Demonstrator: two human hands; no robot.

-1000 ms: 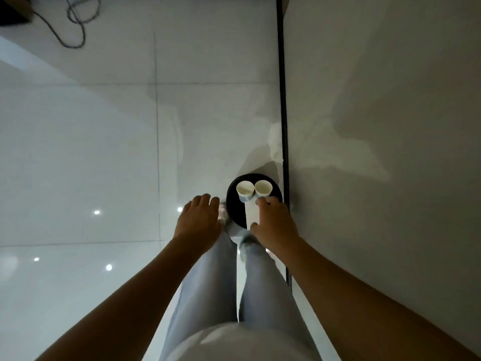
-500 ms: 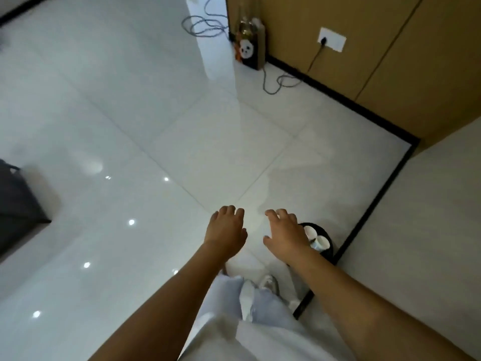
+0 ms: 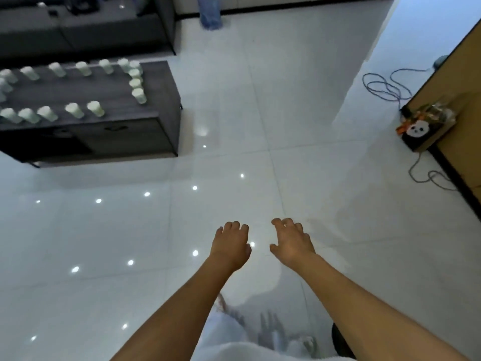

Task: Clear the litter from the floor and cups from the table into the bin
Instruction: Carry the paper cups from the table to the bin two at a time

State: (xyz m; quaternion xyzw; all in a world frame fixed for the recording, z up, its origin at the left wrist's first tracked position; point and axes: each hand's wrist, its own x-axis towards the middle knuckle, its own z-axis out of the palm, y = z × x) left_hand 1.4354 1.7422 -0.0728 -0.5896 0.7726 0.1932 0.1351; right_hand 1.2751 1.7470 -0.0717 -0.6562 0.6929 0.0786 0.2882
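Note:
Several white paper cups (image 3: 95, 108) stand along the edges of a dark low table (image 3: 104, 126) at the upper left. My left hand (image 3: 230, 243) and my right hand (image 3: 291, 242) hover side by side over the bare white floor, fingers relaxed, holding nothing. A sliver of the black bin (image 3: 338, 340) shows at the bottom, behind my right forearm. The table lies well ahead of both hands, to the left.
A dark sofa (image 3: 78, 29) stands behind the table. A panda-print box (image 3: 421, 131) and loose cables (image 3: 385, 87) lie by the wooden cabinet (image 3: 463, 100) at the right. A blue water bottle (image 3: 210, 14) stands at the top. Glossy floor tiles (image 3: 260, 152) stretch between.
My view has swung left from the bin by the wall to the room with the table. My right hand has let go of the cups in the bin; both hands hang free.

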